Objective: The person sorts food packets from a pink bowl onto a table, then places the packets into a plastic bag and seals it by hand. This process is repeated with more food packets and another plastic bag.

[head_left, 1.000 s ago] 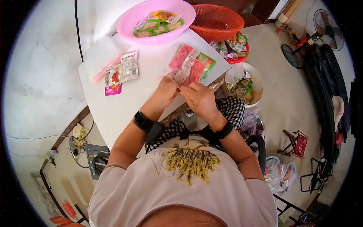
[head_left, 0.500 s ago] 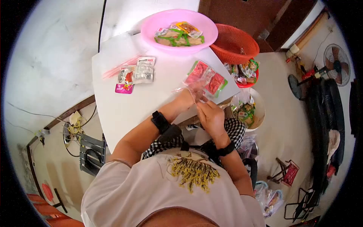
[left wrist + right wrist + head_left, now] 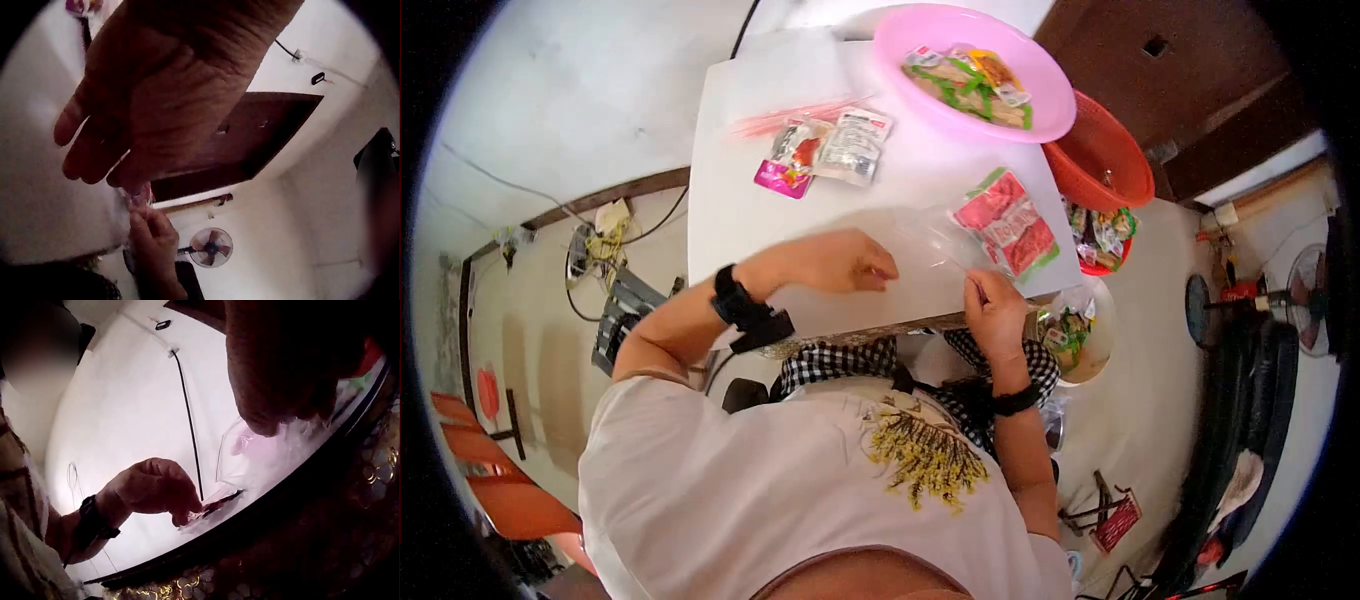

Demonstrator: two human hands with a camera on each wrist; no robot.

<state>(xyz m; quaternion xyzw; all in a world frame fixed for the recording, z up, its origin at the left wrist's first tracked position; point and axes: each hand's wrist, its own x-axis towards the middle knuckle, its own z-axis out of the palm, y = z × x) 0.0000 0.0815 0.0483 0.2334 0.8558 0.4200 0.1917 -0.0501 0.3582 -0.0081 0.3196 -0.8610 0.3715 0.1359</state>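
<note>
The left hand (image 3: 830, 262) has parted from the right hand (image 3: 996, 312), its fingers loosely bent with nothing visible in them, so the right alone now seems to steady the clear plastic bag (image 3: 928, 240), pinching its edge. The bag lies on the desk (image 3: 735, 245) between the hands and the red-and-green packet (image 3: 1008, 224), looking thin, glossy and slightly crumpled, its outline partly too faint to trace.

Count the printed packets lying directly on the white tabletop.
3: a purple-bottomed packet and a silvery packet next to it, on the left; a red-and-green packet on the right, beyond the right hand. Any underneath would be hidden.
</note>
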